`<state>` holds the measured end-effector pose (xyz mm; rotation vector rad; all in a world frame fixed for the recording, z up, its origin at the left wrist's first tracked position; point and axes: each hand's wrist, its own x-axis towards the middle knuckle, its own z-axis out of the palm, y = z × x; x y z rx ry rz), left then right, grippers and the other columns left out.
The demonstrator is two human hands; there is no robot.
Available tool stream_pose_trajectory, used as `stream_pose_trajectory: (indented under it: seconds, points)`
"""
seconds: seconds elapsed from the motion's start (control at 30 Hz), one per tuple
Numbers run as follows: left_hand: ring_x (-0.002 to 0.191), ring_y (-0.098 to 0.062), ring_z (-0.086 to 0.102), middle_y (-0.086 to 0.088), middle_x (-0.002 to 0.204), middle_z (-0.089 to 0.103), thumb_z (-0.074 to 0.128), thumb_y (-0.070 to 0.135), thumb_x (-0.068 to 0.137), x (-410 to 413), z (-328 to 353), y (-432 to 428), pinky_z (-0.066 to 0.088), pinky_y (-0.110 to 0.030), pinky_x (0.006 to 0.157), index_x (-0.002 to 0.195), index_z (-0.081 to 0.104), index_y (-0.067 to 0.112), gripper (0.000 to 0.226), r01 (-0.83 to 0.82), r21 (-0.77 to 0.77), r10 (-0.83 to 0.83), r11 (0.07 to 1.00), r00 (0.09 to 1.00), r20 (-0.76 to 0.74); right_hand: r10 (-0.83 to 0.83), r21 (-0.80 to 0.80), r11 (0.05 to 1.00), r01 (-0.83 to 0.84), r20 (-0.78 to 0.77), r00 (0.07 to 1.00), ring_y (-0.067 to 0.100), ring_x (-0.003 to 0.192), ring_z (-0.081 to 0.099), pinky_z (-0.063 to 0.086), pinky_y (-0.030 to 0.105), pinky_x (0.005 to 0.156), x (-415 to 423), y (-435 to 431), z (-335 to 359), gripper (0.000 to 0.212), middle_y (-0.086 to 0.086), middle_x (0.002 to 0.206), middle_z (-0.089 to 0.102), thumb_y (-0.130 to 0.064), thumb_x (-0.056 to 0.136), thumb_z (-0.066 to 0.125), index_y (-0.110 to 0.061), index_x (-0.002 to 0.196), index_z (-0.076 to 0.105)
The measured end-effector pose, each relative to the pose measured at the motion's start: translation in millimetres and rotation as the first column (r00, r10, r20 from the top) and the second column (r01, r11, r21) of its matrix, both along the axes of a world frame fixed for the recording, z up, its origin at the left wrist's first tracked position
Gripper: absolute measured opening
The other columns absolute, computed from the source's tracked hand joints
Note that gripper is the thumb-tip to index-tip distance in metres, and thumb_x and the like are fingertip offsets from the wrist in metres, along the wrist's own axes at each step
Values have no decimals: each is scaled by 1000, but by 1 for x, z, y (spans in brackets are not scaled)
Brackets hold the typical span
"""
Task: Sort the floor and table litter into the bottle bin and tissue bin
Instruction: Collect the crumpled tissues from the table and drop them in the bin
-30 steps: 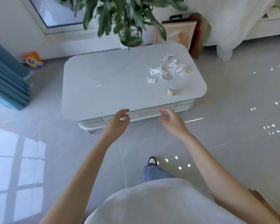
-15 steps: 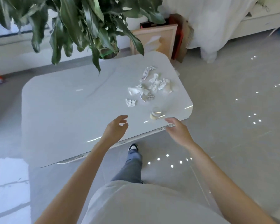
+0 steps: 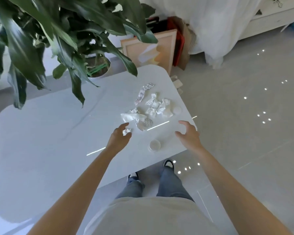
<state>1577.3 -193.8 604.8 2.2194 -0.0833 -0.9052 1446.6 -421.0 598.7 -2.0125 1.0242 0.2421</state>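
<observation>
A heap of crumpled white tissues (image 3: 153,107) lies on the white table (image 3: 49,133) near its right end, with a printed crumpled wrapper (image 3: 143,93) behind it and a round dotted lid (image 3: 148,122) in front. A small tissue scrap (image 3: 126,131) sits in the gap between the thumb and curved fingers of my left hand (image 3: 119,138); no firm pinch shows. My right hand (image 3: 188,134) hovers with fingers spread over the table's right corner, holding nothing. A small clear cup (image 3: 154,145) lies between my hands. Neither bin is in view.
A large potted plant (image 3: 95,65) stands behind the table, its leaves hanging over the left half. Picture frames (image 3: 151,51) lean against the wall beyond, beside a white curtain (image 3: 219,31). Glossy grey floor lies to the right; my feet (image 3: 168,163) are at the table's near edge.
I have stepped up to the table, and the view now looks down on it. Both hands moved forward over the tabletop; the left hand reached the small tissue scrap.
</observation>
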Motion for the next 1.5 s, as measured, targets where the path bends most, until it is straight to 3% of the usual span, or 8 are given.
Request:
stream_pose_trajectory:
  seconds: [0.27,0.37,0.7,0.83,1.0,1.13,1.33,1.5]
  points:
    - [131,-28,38,-12,147,34,52,24,94,12,-50,-68,38,-33,94,146,30,26,57,-279,104,284,955,958,-43,136,56,990,-130,-119,984,32,134,26,24,30,97,80,-89,-45,61,5,150,25,-22,89,58,-27,143,32]
    - [131,-31,38,-13,147,32,56,25,91,7,-73,-90,38,-38,100,146,30,27,61,-372,140,385,918,920,-77,199,85,979,-187,-168,965,33,134,26,23,29,86,105,-112,-67,64,3,151,23,-23,87,60,-30,143,31]
    - [135,-39,30,-13,155,6,64,28,87,14,-188,-120,27,-46,112,149,16,36,78,-506,235,530,830,847,-50,276,92,961,-261,-300,913,38,129,24,37,35,83,154,-149,-183,80,-2,155,7,-34,80,68,-48,142,21]
    - [142,-39,12,-9,157,-9,73,33,79,24,-234,-124,17,-45,115,148,12,42,92,-539,259,560,801,828,-9,304,77,952,-296,-360,882,40,134,18,41,41,87,161,-151,-233,91,-3,157,-6,-36,76,74,-57,140,13]
    - [141,-41,-19,-4,153,-29,83,45,63,47,-282,-123,20,-62,109,142,-5,55,118,-433,340,437,835,897,67,289,28,955,-297,-323,901,44,139,9,38,53,98,173,-153,-282,108,-6,157,-14,-37,65,83,-62,137,7]
    - [138,-46,-24,1,150,-36,86,52,50,61,-313,-118,24,-73,100,139,-11,59,132,-319,373,312,871,947,80,319,-35,936,-351,-342,884,45,138,8,31,60,104,181,-140,-310,110,-8,156,-10,-48,59,84,-64,136,6]
    - [141,-46,-1,-2,153,-30,88,54,44,71,-324,-125,33,-64,97,141,-8,57,137,-180,473,95,863,976,198,518,-261,772,-579,-271,812,43,130,20,29,52,102,174,-122,-322,89,1,155,7,-49,70,76,-59,138,20]
    - [120,-37,29,-6,152,8,86,36,60,73,-324,-127,49,-47,86,141,28,47,100,-67,405,-67,912,949,308,637,-363,644,-674,-233,735,37,119,29,37,44,90,175,-114,-324,60,2,141,28,-40,80,71,-47,133,43]
